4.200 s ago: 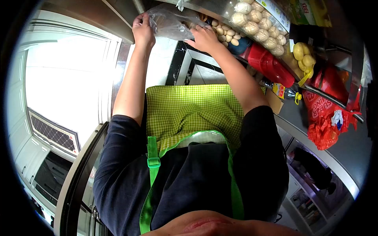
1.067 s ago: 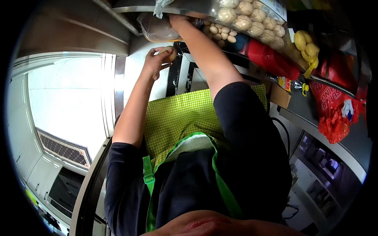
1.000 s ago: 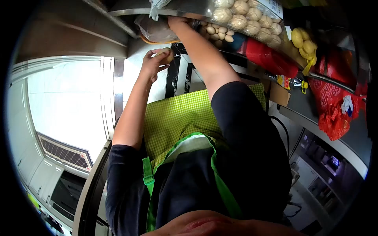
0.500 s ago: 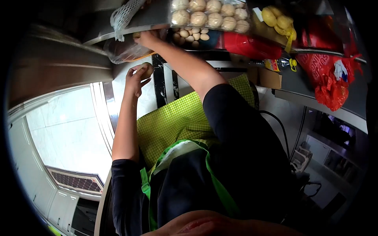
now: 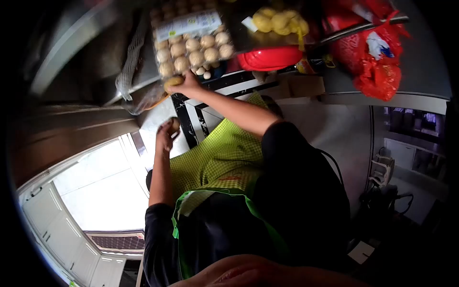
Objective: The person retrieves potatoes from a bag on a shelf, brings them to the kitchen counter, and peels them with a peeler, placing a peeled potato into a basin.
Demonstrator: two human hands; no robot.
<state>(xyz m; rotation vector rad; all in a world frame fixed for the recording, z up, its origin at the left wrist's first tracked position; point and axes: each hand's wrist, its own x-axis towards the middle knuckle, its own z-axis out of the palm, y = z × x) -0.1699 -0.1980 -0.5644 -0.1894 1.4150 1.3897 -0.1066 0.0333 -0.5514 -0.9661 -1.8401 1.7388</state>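
My right hand (image 5: 190,86) is closed around a yellowish oblong potato (image 5: 173,83), just below the clear pack of eggs (image 5: 193,48). Lower and to the left, my left hand (image 5: 164,137) grips a darker, brownish potato (image 5: 173,125), its fingers curled over one side. A crumpled clear plastic bag (image 5: 147,99) lies on the lower shelf, left of my right hand. Loose eggs (image 5: 203,72) in a dark blue container show under the egg pack, partly hidden by my right hand.
A white mesh net (image 5: 129,67) hangs over the shelf edge. Further right are yellow round produce in a net (image 5: 282,21), a red plastic container (image 5: 270,58), a cardboard box (image 5: 303,86) and a red plastic bag (image 5: 382,67). A green checked apron (image 5: 215,153) covers my front.
My right hand has come out of the clear plastic bag with a potato in it. My left hand still holds its potato. The view has turned, shifting the shelf items left.
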